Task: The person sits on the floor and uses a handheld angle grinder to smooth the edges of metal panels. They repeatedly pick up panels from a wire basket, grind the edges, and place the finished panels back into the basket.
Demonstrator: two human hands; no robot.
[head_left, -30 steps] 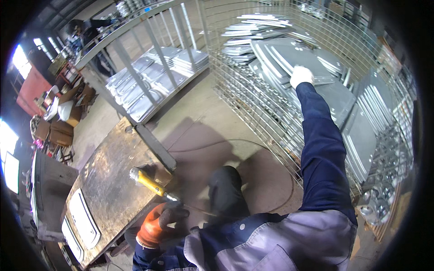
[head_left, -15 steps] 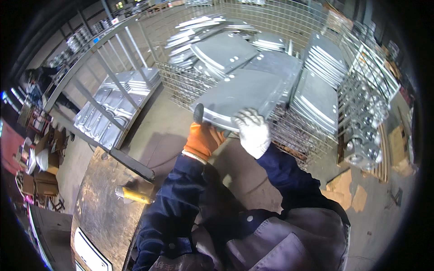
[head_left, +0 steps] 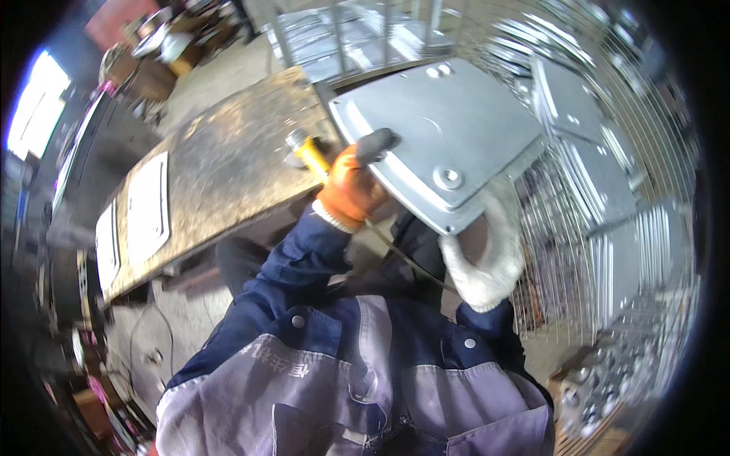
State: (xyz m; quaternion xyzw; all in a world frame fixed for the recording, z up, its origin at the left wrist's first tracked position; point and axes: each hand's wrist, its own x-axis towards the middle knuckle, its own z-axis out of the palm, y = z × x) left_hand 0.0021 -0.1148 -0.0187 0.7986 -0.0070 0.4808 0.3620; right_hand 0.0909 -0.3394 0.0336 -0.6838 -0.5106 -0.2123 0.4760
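A grey metal panel (head_left: 449,125) with rounded corners and a few round holes is held up in front of me. My left hand (head_left: 355,178), in an orange glove with dark fingertips, grips its near left edge, thumb on top. My right hand (head_left: 490,254), in a white glove, curves round the panel's near right corner; some of its fingers are hidden under or behind the panel. Just left of the orange glove, a yellow tool (head_left: 308,153), perhaps an air grinder, lies on the wooden workbench (head_left: 236,137).
Two pale panels (head_left: 148,205) lie at the bench's left end. A wire cage (head_left: 555,251) with stacked panels (head_left: 597,178) stands on the right. Beyond the bench a railed rack (head_left: 342,38) holds more panels. Round metal parts (head_left: 601,395) sit at lower right.
I have turned left from the wire cage toward the bench. The panel has come off the pile and is now lifted in both hands, close to the bench edge.
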